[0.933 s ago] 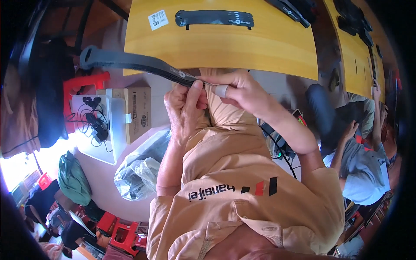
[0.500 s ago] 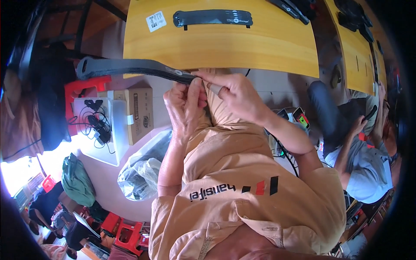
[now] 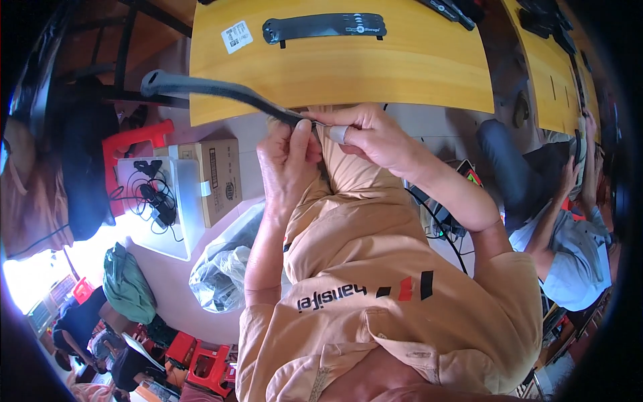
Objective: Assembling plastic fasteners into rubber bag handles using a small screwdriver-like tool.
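Note:
A stack of black straps with a slotted, rounded end reaches out leftward past the table's front edge. Its near end is pinched between the thumb and fingers of my left hand. My right hand meets the same end from the right, its thumb and index finger closed on it; the exact grip is partly hidden. A pale wrap sits round one finger of that hand. On the yellow table ahead lies a similar flat bundle of black straps, beside a white printed label.
More black straps lie at the table's far right. Left of my legs stand a cardboard box, a translucent bin with cables and a clear plastic bag. A co-worker sits at the right.
The straps' free end has swung up and right, turning edge-on. My right index finger, stretched along the straps before, has drawn back and bent at their near end.

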Motion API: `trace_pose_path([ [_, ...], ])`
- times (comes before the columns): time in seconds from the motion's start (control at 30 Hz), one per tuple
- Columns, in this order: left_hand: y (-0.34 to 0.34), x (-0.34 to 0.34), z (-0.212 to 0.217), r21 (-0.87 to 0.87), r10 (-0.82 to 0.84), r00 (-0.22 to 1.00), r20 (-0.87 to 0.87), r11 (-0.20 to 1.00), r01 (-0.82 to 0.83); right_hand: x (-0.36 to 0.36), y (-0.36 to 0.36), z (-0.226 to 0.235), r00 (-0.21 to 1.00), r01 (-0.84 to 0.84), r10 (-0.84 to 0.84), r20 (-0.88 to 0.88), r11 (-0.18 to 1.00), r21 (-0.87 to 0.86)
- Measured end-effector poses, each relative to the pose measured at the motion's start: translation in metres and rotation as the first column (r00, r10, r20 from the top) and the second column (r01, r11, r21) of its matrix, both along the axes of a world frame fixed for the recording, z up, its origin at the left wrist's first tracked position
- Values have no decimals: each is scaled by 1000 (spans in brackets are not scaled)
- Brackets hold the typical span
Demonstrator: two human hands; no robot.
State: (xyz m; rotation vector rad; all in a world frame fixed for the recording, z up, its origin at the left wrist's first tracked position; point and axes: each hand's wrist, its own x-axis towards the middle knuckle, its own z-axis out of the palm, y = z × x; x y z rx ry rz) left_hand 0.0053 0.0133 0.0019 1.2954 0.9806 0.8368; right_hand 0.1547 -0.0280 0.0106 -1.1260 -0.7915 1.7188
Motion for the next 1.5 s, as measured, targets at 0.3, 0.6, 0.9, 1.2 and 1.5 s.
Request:
trace_pose_path([
  [0.3,-3,5,5,97,76,984,-158,993,-61,-10,-7,3,700,-4,-245,671,938,346],
  [0.6,-3,-11,11,-36,-57,997,-58,998,55,10,-2,18,982,-101,97,162,995,18],
  [0.9,-2,-12,14,-177,-136,990,45,974,142,24,-7,19,954,-196,120,-276,944,-265],
  [1.2,-6,-9,12,-211,-29,994,107,976,51,16,-8,20,958,-51,-2,288,983,177],
  [1.5,-14,-22,47,-233,-250,968,17,940,247,11,-5,29,758,-384,14,652,818,428],
])
